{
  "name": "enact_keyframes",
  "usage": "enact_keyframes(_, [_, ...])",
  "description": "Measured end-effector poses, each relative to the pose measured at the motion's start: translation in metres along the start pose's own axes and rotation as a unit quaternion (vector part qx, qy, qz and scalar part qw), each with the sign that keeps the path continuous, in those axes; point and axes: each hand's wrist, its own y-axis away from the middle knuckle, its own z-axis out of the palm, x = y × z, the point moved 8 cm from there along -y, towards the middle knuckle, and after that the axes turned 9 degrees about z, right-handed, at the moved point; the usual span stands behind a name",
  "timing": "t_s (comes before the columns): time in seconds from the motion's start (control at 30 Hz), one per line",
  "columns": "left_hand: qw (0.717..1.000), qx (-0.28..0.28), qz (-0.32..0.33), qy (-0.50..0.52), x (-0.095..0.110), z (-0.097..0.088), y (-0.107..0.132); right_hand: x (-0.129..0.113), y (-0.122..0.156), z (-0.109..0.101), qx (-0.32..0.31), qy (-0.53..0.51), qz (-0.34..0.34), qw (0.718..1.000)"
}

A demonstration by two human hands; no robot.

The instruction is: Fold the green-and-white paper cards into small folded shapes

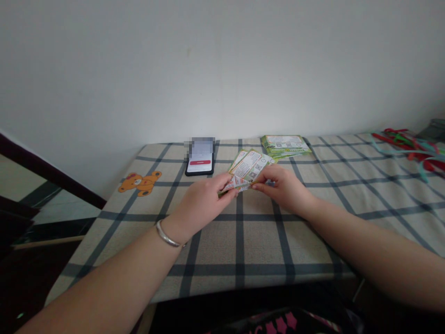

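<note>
Several printed cards point(251, 166), white with green edges and small QR codes, are fanned out between my two hands above the tablecloth. My left hand point(208, 192) pinches the fan at its lower left, thumb on top. At the lower right edge, my right hand point(281, 185) grips a card between thumb and fingers. Behind my right hand lies a pile of similar cards point(287, 144), slightly spread. A phone point(200, 157) with a lit screen rests beyond my left hand; part of its screen is pixelated.
A checked cloth point(219, 246) covers the table, which stands against a white wall point(222, 69). An orange bear picture point(140, 184) is on the cloth at left. Red, green and pale blue ribbons point(413, 146) lie tangled at the right. The table's front edge runs below my forearms.
</note>
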Motion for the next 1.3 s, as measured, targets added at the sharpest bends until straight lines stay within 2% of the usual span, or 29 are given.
enact_keyframes(0.17, [0.999,-0.001,0.01,0.052,0.0,0.008,-0.001,-0.018,0.006,0.008,-0.006,0.039,-0.075,0.996])
enact_keyframes(0.3, [0.999,-0.01,0.015,0.052,0.001,0.01,0.0,-0.023,0.009,0.009,-0.003,0.049,-0.094,0.994])
enact_keyframes(0.4, [0.999,-0.023,0.032,0.027,0.005,0.009,0.001,-0.025,0.01,0.009,-0.012,0.019,-0.095,0.995])
enact_keyframes(0.57, [0.999,-0.026,0.028,0.038,0.006,0.008,0.001,-0.016,0.006,0.008,-0.039,-0.116,-0.032,0.992])
enact_keyframes(0.67, [0.999,-0.024,0.036,0.032,0.006,0.007,0.001,-0.003,0.004,0.019,-0.106,-0.202,0.033,0.973])
enact_keyframes(0.83, [0.998,-0.014,0.062,-0.006,0.01,0.006,0.0,0.009,0.001,0.032,-0.162,-0.282,0.087,0.942])
enact_keyframes(0.97, [0.998,-0.01,0.068,-0.014,0.011,0.006,0.0,0.012,0.001,0.037,-0.182,-0.311,0.107,0.927])
enact_keyframes(1.17, [0.999,-0.016,0.034,-0.003,0.007,0.008,0.0,0.015,0.002,0.041,-0.195,-0.349,0.121,0.909])
enact_keyframes(1.3, [1.0,-0.014,0.017,0.017,0.005,0.009,0.0,0.017,0.001,0.043,-0.185,-0.354,0.128,0.908])
